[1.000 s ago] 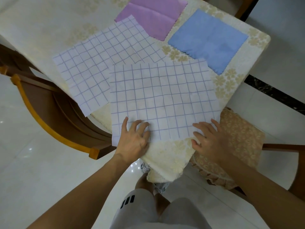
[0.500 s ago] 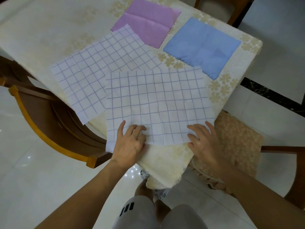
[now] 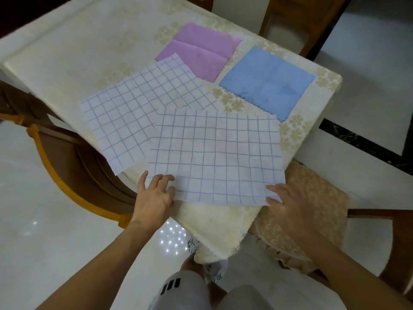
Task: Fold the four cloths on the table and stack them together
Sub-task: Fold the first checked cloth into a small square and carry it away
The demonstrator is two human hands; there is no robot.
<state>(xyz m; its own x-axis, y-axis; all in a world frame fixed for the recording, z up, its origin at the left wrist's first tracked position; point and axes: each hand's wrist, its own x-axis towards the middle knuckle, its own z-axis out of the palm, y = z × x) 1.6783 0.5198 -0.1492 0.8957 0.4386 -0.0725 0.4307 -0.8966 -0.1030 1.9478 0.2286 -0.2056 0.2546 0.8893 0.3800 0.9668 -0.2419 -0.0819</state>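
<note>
Four cloths lie flat and unfolded on the tabletop (image 3: 93, 54): the near checked cloth (image 3: 214, 157) at the near edge, a second checked cloth (image 3: 143, 108) to its left and partly under it, a pink cloth (image 3: 201, 52) and a blue cloth (image 3: 268, 83) at the far side. The left hand (image 3: 154, 195) grasps the near checked cloth's near left corner, its fingers curled at the edge. The right hand (image 3: 290, 204) lies at the near right corner; whether it pinches the cloth or only touches it cannot be told. The first fold appears to be starting. Next, both near corners likely need lifting together and carrying to the far edge, kept level so the edges meet.
</note>
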